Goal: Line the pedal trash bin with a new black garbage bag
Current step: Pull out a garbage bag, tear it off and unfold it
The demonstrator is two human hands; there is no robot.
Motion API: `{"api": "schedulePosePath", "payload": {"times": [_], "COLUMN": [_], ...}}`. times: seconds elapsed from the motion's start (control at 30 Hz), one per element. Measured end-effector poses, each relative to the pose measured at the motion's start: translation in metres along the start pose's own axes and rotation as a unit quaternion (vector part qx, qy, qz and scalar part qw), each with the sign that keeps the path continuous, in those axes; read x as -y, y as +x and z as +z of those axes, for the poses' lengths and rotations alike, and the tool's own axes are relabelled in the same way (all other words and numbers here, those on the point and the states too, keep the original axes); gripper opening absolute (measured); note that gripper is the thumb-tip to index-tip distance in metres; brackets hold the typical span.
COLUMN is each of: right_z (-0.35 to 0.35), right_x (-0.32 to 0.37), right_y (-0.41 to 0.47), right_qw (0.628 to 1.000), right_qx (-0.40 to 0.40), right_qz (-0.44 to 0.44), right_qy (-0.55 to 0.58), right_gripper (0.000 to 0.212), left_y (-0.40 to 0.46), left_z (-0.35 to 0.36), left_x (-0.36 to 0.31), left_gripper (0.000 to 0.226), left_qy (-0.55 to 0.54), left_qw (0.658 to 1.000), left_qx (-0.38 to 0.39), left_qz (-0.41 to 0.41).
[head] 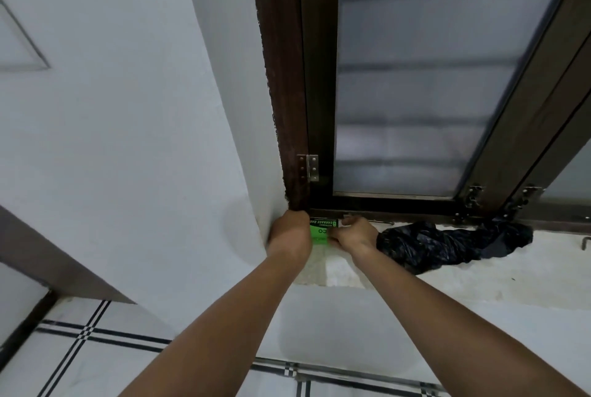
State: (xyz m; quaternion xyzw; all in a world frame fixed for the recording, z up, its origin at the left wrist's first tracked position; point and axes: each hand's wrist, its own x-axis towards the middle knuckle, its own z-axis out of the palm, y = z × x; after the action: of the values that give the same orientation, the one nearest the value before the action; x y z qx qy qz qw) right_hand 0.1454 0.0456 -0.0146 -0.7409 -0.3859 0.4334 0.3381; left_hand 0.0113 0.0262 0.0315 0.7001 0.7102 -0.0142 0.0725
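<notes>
though half hidden, 1 green box [319, 233], 2 hands

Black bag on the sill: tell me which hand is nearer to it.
Right. The right hand is at the green box, just left of the black bag. The left hand is on the box's far side, by the wall corner.

Green garbage-bag pack [319, 233] on sill; crumpled black bag [447, 246] beside
</notes>
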Motion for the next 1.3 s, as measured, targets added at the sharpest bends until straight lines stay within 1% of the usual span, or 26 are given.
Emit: {"api": "schedulePosePath", "payload": {"times": [0.03,0.1,0.13,0.17,0.23,0.33,0.37,0.4,0.43,0.47,0.5,0.53,0.6,0.7,0.73,0.77,0.8,0.87,0.93,1.0,1.07,1.1,1.17,1.23,1.27,1.3], "right_z": [0.0,-0.009,-0.016,-0.026,-0.048,-0.078,-0.087,-0.094,-0.099,-0.103,-0.107,-0.108,-0.114,-0.13,-0.138,-0.146,-0.154,-0.169,-0.182,-0.194,-0.203,-0.206,-0.211,-0.214,-0.214,-0.213], "right_x": [-0.001,-0.002,-0.004,-0.008,-0.018,-0.037,-0.042,-0.048,-0.053,-0.057,-0.063,-0.066,-0.068,-0.05,-0.042,-0.035,-0.028,-0.022,-0.024,-0.035,-0.047,-0.05,-0.046,-0.035,-0.03,-0.026], "right_y": [0.002,0.004,0.003,0.004,0.004,0.001,0.0,0.001,0.002,0.003,0.006,0.008,0.009,-0.003,-0.01,-0.014,-0.02,-0.026,-0.03,-0.034,-0.041,-0.045,-0.049,-0.049,-0.047,-0.045], "right_qw": [1.0,0.999,0.999,0.997,0.974,0.901,0.876,0.861,0.858,0.865,0.878,0.891,0.929,0.982,0.987,0.985,0.98,0.964,0.935,0.909,0.894,0.895,0.896,0.9,0.905,0.909], "right_qx": [-0.002,0.024,0.031,0.024,-0.016,-0.077,-0.083,-0.076,-0.058,-0.036,-0.015,0.006,0.036,0.095,0.126,0.161,0.192,0.24,0.279,0.325,0.373,0.387,0.398,0.369,0.341,0.314], "right_qz": [-0.007,-0.016,-0.037,-0.074,-0.162,-0.24,-0.242,-0.223,-0.199,-0.175,-0.16,-0.159,-0.15,-0.101,-0.08,-0.059,-0.042,-0.003,0.031,0.021,0.018,0.01,-0.025,-0.034,-0.034,-0.032], "right_qy": [-0.013,0.015,0.013,-0.022,-0.159,-0.354,-0.41,-0.45,-0.47,-0.468,-0.451,-0.424,-0.336,-0.127,-0.059,-0.002,0.038,0.115,0.216,0.261,0.248,0.223,0.195,0.231,0.252,0.273], "right_gripper": [0.032,0.028,0.025,0.024,0.026,0.04,0.046,0.054,0.06,0.062,0.057,0.045,0.028,0.026,0.027,0.027,0.028,0.03,0.039,0.061,0.075,0.073,0.056,0.046,0.043,0.04], "left_y": [-0.001,-0.003,-0.005,-0.006,-0.007,-0.008,-0.008,-0.008,-0.007,-0.008,-0.009,-0.011,-0.014,-0.017,-0.018,-0.02,-0.023,-0.025,-0.027,-0.027,-0.026,-0.027,-0.034,-0.048,-0.058,-0.067], "left_z": [0.001,0.003,0.004,0.005,0.009,0.017,0.02,0.024,0.027,0.03,0.033,0.035,0.037,0.034,0.032,0.03,0.028,0.024,0.012,0.001,-0.008,-0.011,-0.013,-0.013,-0.011,-0.008], "left_x": [0.001,0.001,0.001,0.0,-0.004,-0.016,-0.021,-0.027,-0.033,-0.038,-0.045,-0.049,-0.058,-0.063,-0.065,-0.067,-0.071,-0.082,-0.091,-0.101,-0.108,-0.112,-0.116,-0.112,-0.109,-0.107], "left_gripper": [0.026,0.026,0.026,0.028,0.03,0.033,0.034,0.033,0.031,0.029,0.029,0.03,0.042,0.09,0.105,0.112,0.11,0.082,0.05,0.036,0.033,0.03,0.031,0.051,0.056,0.056], "left_qy": [0.001,-0.01,-0.016,-0.026,-0.059,-0.147,-0.183,-0.223,-0.268,-0.309,-0.343,-0.369,-0.405,-0.388,-0.356,-0.334,-0.329,-0.409,-0.542,-0.621,-0.662,-0.68,-0.73,-0.745,-0.731,-0.704], "left_qw": [1.0,1.0,1.0,1.0,0.997,0.987,0.981,0.973,0.962,0.95,0.938,0.928,0.911,0.907,0.912,0.913,0.91,0.882,0.82,0.771,0.742,0.728,0.677,0.644,0.643,0.651], "left_qx": [-0.002,-0.006,-0.011,-0.018,-0.036,-0.055,-0.046,-0.029,-0.007,0.014,0.029,0.039,0.045,0.069,0.088,0.106,0.117,0.118,0.121,0.12,0.099,0.089,0.097,0.172,0.224,0.272], "left_qz": [-0.001,-0.002,0.001,0.005,0.02,0.036,0.04,0.043,0.044,0.043,0.043,0.041,0.057,0.149,0.183,0.209,0.223,0.203,0.14,0.077,0.031,0.012,-0.009,0.031,0.057,0.081]}}
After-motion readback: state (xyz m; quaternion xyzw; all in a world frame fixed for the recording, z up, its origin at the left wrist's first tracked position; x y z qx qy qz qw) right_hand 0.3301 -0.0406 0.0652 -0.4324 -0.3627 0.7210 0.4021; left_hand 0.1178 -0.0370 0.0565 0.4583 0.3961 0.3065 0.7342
